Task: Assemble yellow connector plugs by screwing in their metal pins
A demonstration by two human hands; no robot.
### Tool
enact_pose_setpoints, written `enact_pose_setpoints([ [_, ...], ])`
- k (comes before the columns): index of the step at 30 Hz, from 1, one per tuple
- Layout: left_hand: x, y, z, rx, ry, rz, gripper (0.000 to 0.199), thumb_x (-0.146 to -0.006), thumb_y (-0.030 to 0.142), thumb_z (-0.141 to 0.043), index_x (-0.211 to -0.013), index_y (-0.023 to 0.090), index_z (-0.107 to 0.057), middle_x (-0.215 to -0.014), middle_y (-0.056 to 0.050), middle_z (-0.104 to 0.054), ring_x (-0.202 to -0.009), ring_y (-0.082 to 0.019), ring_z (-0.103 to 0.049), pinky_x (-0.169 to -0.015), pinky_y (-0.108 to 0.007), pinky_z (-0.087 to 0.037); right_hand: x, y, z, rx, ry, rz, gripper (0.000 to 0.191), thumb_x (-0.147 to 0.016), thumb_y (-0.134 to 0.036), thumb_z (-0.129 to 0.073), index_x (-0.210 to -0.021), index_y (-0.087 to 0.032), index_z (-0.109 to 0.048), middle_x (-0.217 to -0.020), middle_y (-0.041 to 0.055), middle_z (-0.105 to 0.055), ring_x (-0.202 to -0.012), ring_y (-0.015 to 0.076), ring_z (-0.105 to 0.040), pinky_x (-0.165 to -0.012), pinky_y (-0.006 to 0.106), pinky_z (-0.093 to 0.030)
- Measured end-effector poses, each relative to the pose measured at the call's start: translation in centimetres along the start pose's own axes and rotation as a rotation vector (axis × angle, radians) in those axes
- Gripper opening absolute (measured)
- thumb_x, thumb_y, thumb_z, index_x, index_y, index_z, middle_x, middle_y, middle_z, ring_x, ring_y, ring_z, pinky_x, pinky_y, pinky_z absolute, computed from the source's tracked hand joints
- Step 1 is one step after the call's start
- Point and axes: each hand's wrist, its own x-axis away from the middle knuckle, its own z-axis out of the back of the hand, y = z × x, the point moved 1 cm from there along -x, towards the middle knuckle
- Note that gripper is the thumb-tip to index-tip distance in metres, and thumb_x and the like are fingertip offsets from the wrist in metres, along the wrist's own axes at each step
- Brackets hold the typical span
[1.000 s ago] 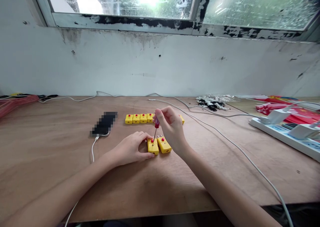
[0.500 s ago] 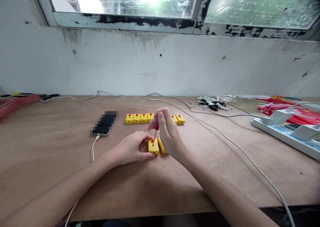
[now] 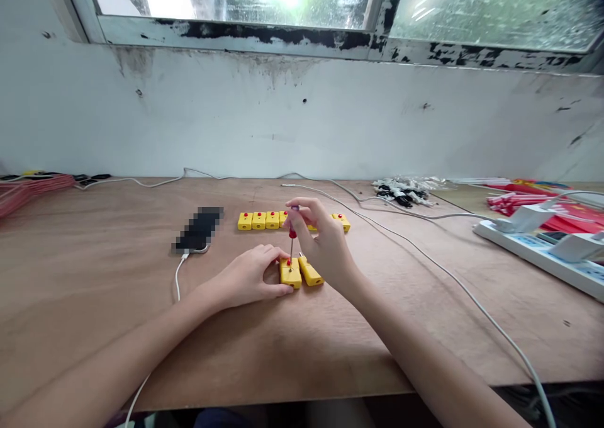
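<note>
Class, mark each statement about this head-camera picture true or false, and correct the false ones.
1. The left hand grips a yellow plug. True.
2. The right hand holds a pair of scissors. False: it holds a red-handled screwdriver, with the tip at that plug.
3. A row of yellow plugs lies on the far side of the hands. True.
4. The power strip sits at the left end of the table. False: it sits at the right end.
</note>
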Motion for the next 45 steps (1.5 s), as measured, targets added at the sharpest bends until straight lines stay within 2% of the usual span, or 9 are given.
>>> enact_pose_setpoints([
  [4, 0.0, -0.1, 0.0, 0.015, -0.013, -0.006, 0.042, -0.075, 0.042, -0.067, -0.111, 0.023, -0.056, -0.108, -0.005, -0.061, -0.099, -0.025, -0.056, -0.084, -0.036, -0.045, -0.1, 0.3, 0.3, -0.058, -0.029, 0.0, 0.015, -0.095, -0.031, -0.035, -0.097, -0.022, -0.047, -0.07, -0.0012, -0.06, -0.06, 0.0112, -0.057, -0.06, 0.026, -0.047],
  [10, 0.0, -0.1, 0.0, 0.025, 0.002, 0.003, 0.041, -0.075, 0.042, -0.067, -0.109, 0.023, -0.057, -0.109, -0.005, -0.06, -0.099, -0.025, -0.056, -0.084, -0.036, -0.045, 0.2, 0.1, 0.0, 0.055, 0.104, 0.068, 0.015, -0.084, -0.027, -0.06, -0.098, -0.024, -0.058, -0.087, 0.0008, -0.065, -0.078, 0.0144, -0.062, -0.076, 0.031, -0.05],
  [14, 0.0, 0.0, 0.0, 0.024, -0.009, 0.0, 0.042, -0.075, 0.041, -0.067, -0.11, 0.023, -0.056, -0.107, -0.005, -0.061, -0.098, -0.025, -0.056, -0.084, -0.036, -0.045, 0.0, 0.6, 0.0, -0.046, 0.05, -0.054, 0.019, -0.089, -0.028, -0.049, -0.107, -0.024, -0.056, -0.082, 0.0008, -0.064, -0.074, 0.0146, -0.064, -0.068, 0.031, -0.051],
  [17, 0.1, 0.0, 0.0, 0.016, -0.01, -0.005, 0.04, -0.075, 0.041, -0.067, -0.11, 0.023, -0.057, -0.106, -0.004, -0.061, -0.097, -0.024, -0.057, -0.083, -0.035, -0.045, 0.0, 0.7, 0.0, -0.089, 0.01, -0.028, 0.019, -0.093, -0.03, -0.04, -0.107, -0.023, -0.051, -0.086, 0.0034, -0.064, -0.084, 0.0167, -0.064, -0.066, 0.03, -0.051],
  [23, 0.1, -0.1, 0.0, 0.019, -0.008, 0.003, 0.042, -0.075, 0.041, -0.068, -0.111, 0.023, -0.056, -0.108, -0.004, -0.06, -0.099, -0.024, -0.056, -0.085, -0.035, -0.045, 0.1, 0.5, 0.1, 0.101, 0.11, 0.043, 0.017, -0.087, -0.026, -0.054, -0.104, -0.022, -0.058, -0.085, 0.0018, -0.061, -0.078, 0.0146, -0.061, -0.075, 0.031, -0.049],
  [29, 0.1, 0.2, 0.1, 0.022, -0.021, 0.002, 0.041, -0.076, 0.041, -0.067, -0.111, 0.023, -0.056, -0.108, -0.005, -0.061, -0.1, -0.025, -0.056, -0.085, -0.036, -0.044, 0.1, 1.0, 0.2, -0.039, 0.038, -0.031, 0.022, -0.093, -0.029, -0.041, -0.113, -0.023, -0.047, -0.087, 0.0035, -0.064, -0.083, 0.0169, -0.064, -0.056, 0.026, -0.048],
  [36, 0.1, 0.3, 0.2, 0.022, -0.02, 0.014, 0.041, -0.075, 0.041, -0.066, -0.111, 0.023, -0.056, -0.108, -0.005, -0.06, -0.1, -0.025, -0.056, -0.086, -0.037, -0.044, 0.2, 1.0, 0.1, 0.101, 0.207, 0.036, 0.012, -0.085, -0.028, -0.058, -0.097, -0.025, -0.058, -0.084, 0.0006, -0.06, -0.078, 0.0149, -0.061, -0.073, 0.031, -0.05],
  [41, 0.2, 0.3, 0.2, 0.033, -0.018, 0.015, 0.042, -0.075, 0.041, -0.066, -0.112, 0.023, -0.056, -0.108, -0.005, -0.061, -0.1, -0.026, -0.056, -0.085, -0.037, -0.045, 0.3, 1.2, -0.1, -0.026, 0.133, -0.038, 0.023, -0.091, -0.031, -0.046, -0.113, -0.024, -0.047, -0.087, 0.003, -0.065, -0.083, 0.0169, -0.065, -0.064, 0.029, -0.049],
  [45, 0.3, 0.3, 0.3, 0.043, -0.02, 0.019, 0.042, -0.075, 0.039, -0.066, -0.113, 0.024, -0.057, -0.109, -0.005, -0.061, -0.1, -0.026, -0.056, -0.086, -0.037, -0.045, 0.3, 1.0, -0.1, -0.061, 0.082, -0.011, 0.014, -0.094, -0.03, -0.038, -0.105, -0.023, -0.043, -0.102, 0.0071, -0.065, -0.087, 0.0172, -0.065, -0.066, 0.031, -0.05],
])
